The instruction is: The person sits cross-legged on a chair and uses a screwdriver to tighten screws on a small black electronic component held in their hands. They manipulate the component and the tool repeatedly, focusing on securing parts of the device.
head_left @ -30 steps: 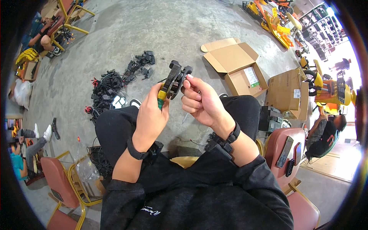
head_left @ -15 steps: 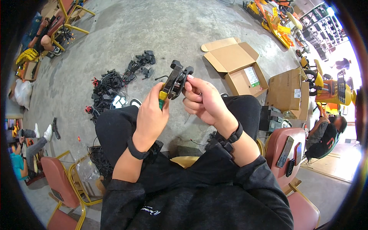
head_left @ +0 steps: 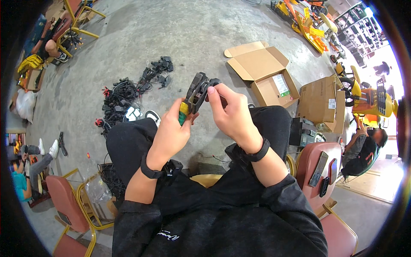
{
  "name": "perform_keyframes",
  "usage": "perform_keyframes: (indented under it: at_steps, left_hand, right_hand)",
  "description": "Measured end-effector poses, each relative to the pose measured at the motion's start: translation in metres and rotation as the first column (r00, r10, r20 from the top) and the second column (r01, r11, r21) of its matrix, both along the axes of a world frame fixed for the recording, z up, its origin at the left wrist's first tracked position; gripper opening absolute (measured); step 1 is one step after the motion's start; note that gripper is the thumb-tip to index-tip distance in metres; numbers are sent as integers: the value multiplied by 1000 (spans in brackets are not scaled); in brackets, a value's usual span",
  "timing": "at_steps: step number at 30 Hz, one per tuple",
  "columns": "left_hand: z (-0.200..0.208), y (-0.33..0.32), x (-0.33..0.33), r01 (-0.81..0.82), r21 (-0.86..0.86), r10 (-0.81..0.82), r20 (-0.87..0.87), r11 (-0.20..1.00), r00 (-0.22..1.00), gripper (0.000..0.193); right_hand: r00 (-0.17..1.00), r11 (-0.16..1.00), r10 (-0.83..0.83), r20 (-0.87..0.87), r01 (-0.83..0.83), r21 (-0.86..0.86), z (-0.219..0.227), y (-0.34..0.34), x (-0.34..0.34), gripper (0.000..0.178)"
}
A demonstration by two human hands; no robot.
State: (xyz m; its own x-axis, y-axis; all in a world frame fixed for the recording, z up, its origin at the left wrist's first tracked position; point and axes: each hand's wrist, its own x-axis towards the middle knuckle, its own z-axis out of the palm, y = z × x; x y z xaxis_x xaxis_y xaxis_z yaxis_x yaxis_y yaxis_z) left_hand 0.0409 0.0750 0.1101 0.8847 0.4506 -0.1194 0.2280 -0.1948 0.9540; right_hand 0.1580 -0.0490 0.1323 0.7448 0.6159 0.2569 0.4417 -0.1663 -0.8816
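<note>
Above the gap between my knees I hold a black ribbed device with a yellow-and-green grip (head_left: 198,92); its exact kind does not show. My left hand (head_left: 171,135) is closed around the grip at the lower left, with the thumb in front. On the other side, my right hand (head_left: 233,113) pinches a dark piece at the device's upper right between thumb and fingers. Its curled fingers hide part of that piece. The device tilts with its ribbed end up and away from me.
Tangled black cables and parts (head_left: 124,98) lie on the floor ahead left. An open flat cardboard box (head_left: 261,64) and a taller carton (head_left: 319,100) stand ahead right. Phones rest on a red chair seat (head_left: 310,160) at my right. Other people sit at both sides.
The device has turned, so its jaw-like upper right part shows differently. My right hand has shifted slightly, with its thumb now over the dark piece. My left hand has moved little.
</note>
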Motion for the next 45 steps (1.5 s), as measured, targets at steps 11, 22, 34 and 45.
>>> perform_keyframes:
  at_steps: [11,22,34,45]
  left_hand:
    - [-2,2,3,2,-244,-15,-54,970,998,17]
    - [-8,1,1,-117,322,87,107,940,990,38]
    - [-4,4,-1,-115,685,21,144,719,989,54]
    - [-13,-3,0,-30,180,23,39,983,999,28]
  right_hand:
    - [984,997,26,-178,-14,71,-7,4,7,22]
    - [134,856,513,-848,-1,517,-1,1,14,26]
    - [-223,816,572,-790,58,575,-3,-6,23,27]
    - [540,962,268,-798,-99,256,8,-3,8,31]
